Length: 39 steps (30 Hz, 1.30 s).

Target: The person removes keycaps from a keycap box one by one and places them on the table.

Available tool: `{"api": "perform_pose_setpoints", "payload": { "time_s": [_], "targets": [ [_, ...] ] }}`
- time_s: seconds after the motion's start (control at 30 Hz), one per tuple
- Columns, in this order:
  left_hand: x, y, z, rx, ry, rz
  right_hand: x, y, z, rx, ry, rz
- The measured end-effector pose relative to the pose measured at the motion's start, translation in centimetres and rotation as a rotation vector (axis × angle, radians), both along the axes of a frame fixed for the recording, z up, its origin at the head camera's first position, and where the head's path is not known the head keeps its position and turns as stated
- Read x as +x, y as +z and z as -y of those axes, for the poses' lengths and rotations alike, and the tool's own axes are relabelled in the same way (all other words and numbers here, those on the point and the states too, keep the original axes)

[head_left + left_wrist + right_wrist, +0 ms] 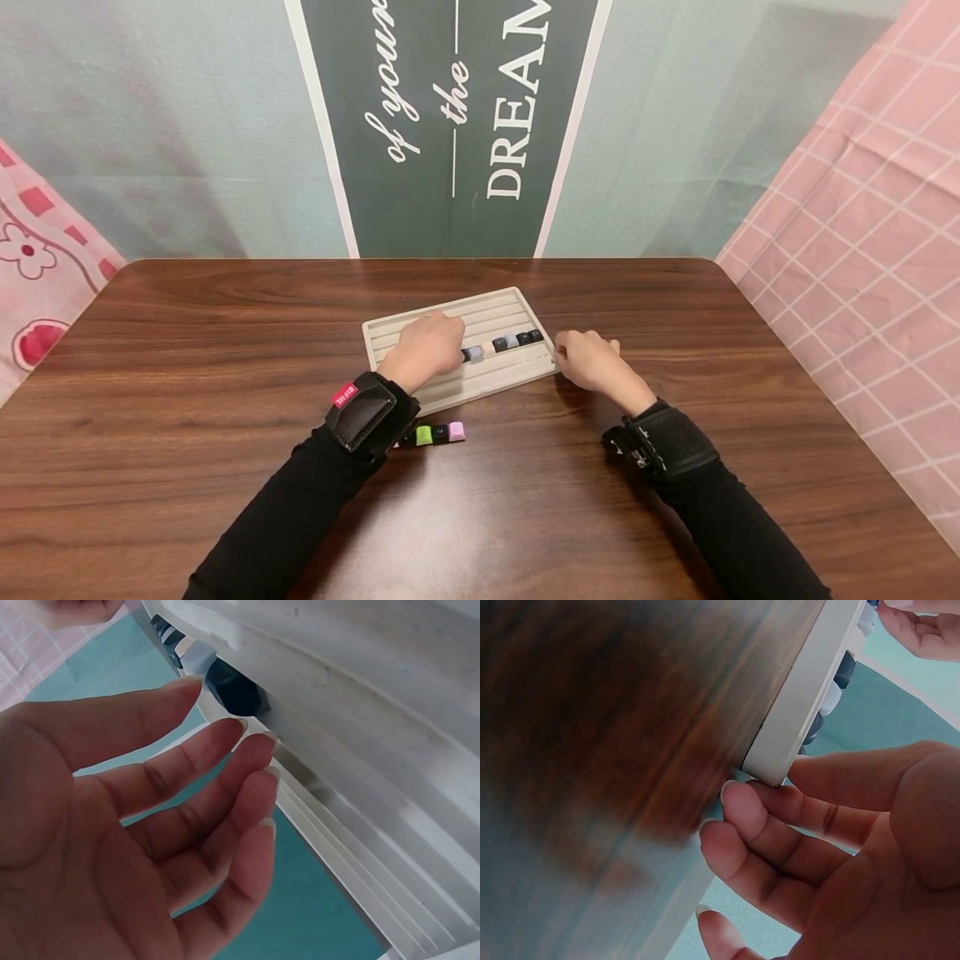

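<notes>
A cream ridged tray (480, 385) lies slanted on the table, with a row of black, grey and cream keycaps (501, 344) along one of its grooves. My left hand (427, 346) is over the tray's left half. In the left wrist view its thumb and index finger (217, 739) pinch a black keycap (236, 688) at the row's end, while the other fingers bend loosely. At the tray's near right corner, my right hand (592, 360) grips the edge. The right wrist view shows the thumb (840, 776) on one side of that corner, fingers on the other.
On the table in front of the tray, a short row of loose keycaps (423, 435) includes green, black and pink ones, partly hidden by the left wrist. The brown wooden table (570, 500) ends at a hanging cloth with lettering (450, 225) behind it.
</notes>
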<state>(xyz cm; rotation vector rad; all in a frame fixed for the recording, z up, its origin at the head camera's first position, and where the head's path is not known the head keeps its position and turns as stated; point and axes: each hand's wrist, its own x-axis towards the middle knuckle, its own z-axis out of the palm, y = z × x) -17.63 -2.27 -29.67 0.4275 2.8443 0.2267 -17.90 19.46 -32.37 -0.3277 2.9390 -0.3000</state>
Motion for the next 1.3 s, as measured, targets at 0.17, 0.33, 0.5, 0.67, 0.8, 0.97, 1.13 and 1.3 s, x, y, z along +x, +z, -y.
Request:
{"api": "perform_pose_setpoints", "payload": {
  "time_s": [0.17, 0.33, 0.5, 0.67, 0.8, 0.97, 1.13, 1.3],
  "targets": [
    [-0.19, -0.28, -0.22, 0.002, -0.007, -0.012, 0.01, -0.01, -0.01, 0.001, -0.003, 0.002],
    [-0.28, -0.42, -0.42, -0.006, -0.011, -0.017, 0.04, 0.00, 0.00, 0.000, -0.001, 0.004],
    [-0.27, -0.54, -0.51, -0.021, -0.007, -0.016, 0.06, 0.05, 0.02, -0.001, -0.001, 0.010],
    [-0.25, -0.62, -0.58, -0.024, -0.014, -0.020, 0.08, 0.13, 0.05, -0.004, -0.003, 0.017],
    [-0.25, -0.65, -0.63, -0.024, -0.020, -0.026, 0.09, 0.16, 0.06, -0.003, -0.003, 0.018],
    [-0.26, -0.72, -0.71, -0.024, -0.015, -0.034, 0.08, 0.15, 0.07, 0.000, 0.000, 0.015],
    [-0.28, -0.70, -0.70, -0.025, -0.012, -0.030, 0.04, 0.17, 0.08, 0.002, 0.003, 0.011],
    [-0.30, -0.68, -0.65, -0.020, -0.012, -0.022, 0.02, 0.17, 0.06, 0.000, 0.002, 0.013]
  ]
}}
